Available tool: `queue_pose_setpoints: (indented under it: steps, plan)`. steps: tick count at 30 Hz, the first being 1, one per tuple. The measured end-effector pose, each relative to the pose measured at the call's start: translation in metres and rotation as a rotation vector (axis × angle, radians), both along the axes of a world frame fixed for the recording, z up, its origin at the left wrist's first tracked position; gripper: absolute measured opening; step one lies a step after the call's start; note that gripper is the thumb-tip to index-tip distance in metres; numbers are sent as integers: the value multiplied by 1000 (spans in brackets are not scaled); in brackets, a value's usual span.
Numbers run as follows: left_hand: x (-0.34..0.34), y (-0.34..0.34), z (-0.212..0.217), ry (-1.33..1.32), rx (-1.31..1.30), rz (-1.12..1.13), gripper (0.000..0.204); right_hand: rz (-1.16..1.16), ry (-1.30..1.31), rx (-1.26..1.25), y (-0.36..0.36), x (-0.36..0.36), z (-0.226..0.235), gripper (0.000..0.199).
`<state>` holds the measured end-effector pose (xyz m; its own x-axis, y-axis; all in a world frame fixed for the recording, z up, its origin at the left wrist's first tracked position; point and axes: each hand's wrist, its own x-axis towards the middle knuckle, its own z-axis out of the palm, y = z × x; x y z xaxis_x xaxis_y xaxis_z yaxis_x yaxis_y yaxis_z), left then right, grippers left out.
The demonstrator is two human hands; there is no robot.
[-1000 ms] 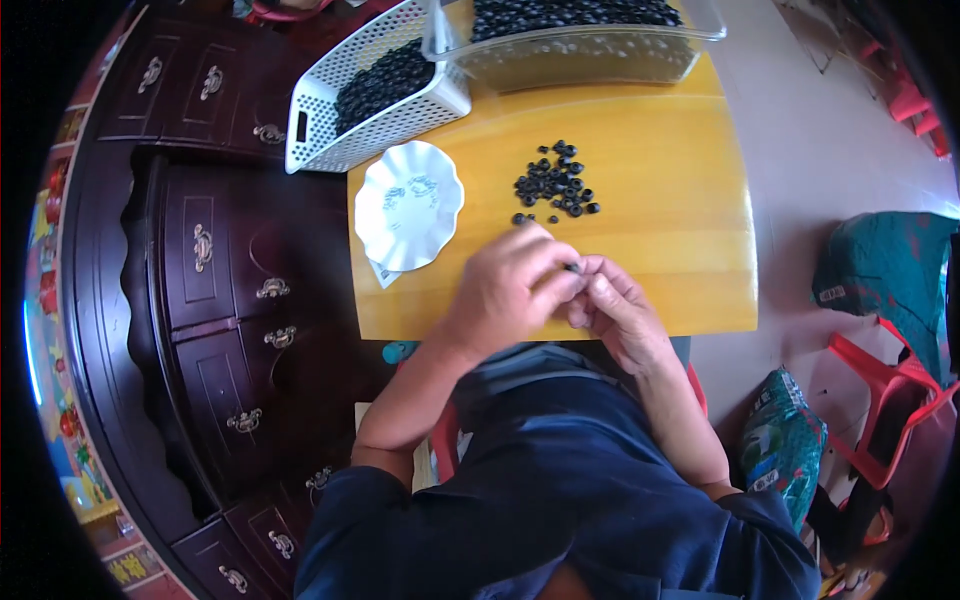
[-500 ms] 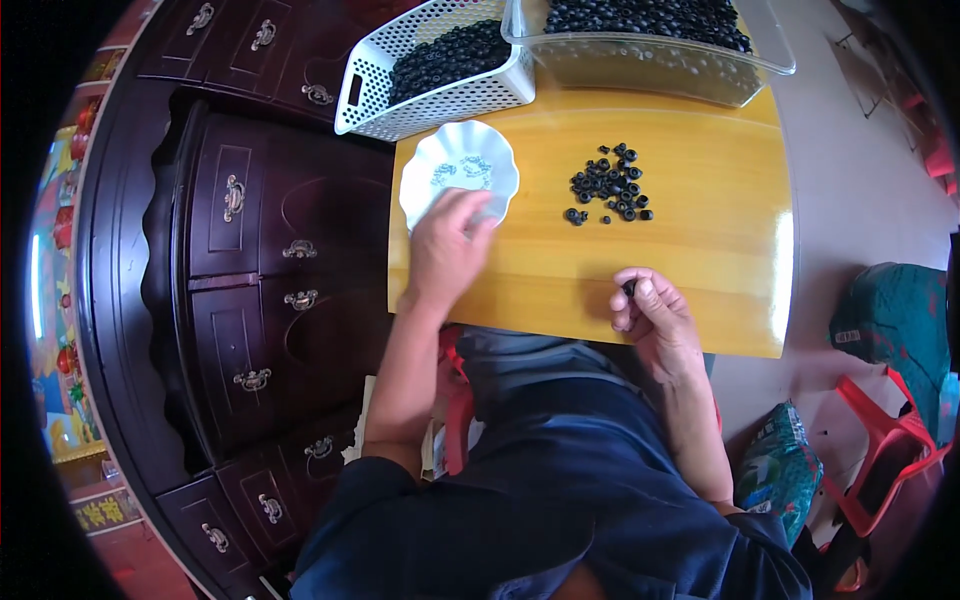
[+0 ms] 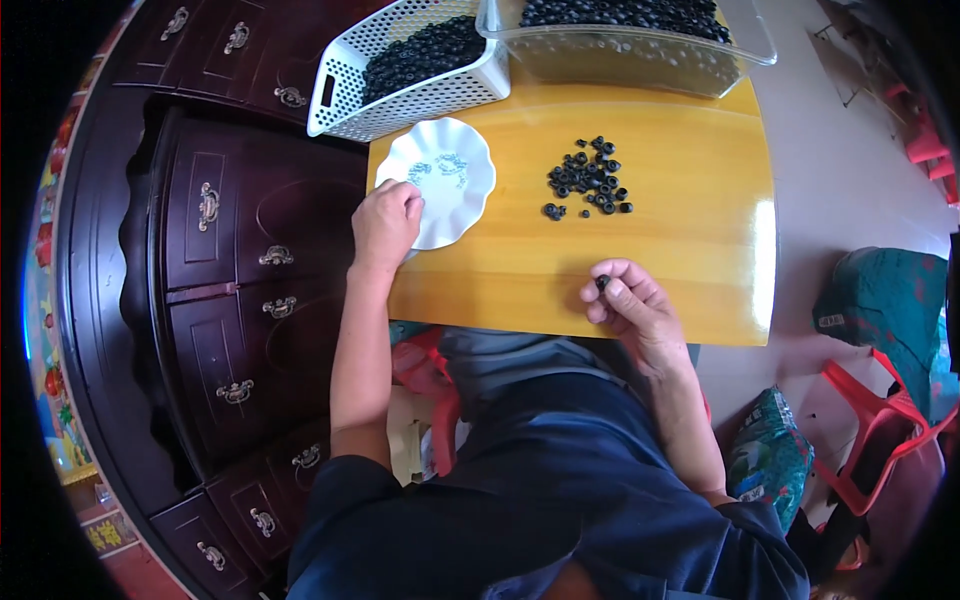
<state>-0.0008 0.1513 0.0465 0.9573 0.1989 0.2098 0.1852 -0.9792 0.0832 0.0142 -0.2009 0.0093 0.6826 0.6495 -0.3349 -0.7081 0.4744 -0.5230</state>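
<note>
Ring in right hand: one small black ring (image 3: 602, 283) is pinched between the thumb and fingertips of the right hand (image 3: 630, 310), low on the table near its front edge and just above the lap.
Right hand: fingers curled in and closed on that ring, knuckles toward the table's near edge.
Left hand: the left hand (image 3: 386, 222) lies knuckles up on the near rim of the white scalloped dish (image 3: 450, 195), fingers bent together; whether it grips anything cannot be told.
Dish: it sits at the table's left front corner, partly over the edge, with faint bluish marks in its middle.
Loose pile: a small heap of black rings (image 3: 588, 178) lies on the bare wood right of the dish, well apart from both hands, with a few strays at its lower left.
Table: yellow wooden table (image 3: 690, 260), glossy, with a bright glare stripe near its right edge.
White basket: a perforated white plastic basket (image 3: 400, 100) holding many black rings stands at the far left corner, overhanging the table.
Clear tub: a clear plastic tub (image 3: 640, 60), also loaded with black pieces, stands just right of the basket, touching it.
Surroundings: a dark wooden chest of drawers (image 3: 220, 250) with metal handles stands left of the table.
</note>
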Motion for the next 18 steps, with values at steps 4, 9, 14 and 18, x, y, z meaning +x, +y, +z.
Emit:
queue_pose_setpoints:
  steps: [4, 9, 14, 18]
  plan:
    - [4, -1, 0, 49, 17, -5, 7, 12, -34, 31, 0, 1, -3, 20]
    - [4, -32, 16, 2, -424, 53, 4, -15, 17, 25, -2, 2, 1, 21]
    - [3, -88, 33, -83, -668, -164, 7, 1, 19, 34, -4, 2, 1, 21]
    - [5, -129, 38, -48, -730, -247, 11, -16, 16, -10, -3, 2, 4, 21]
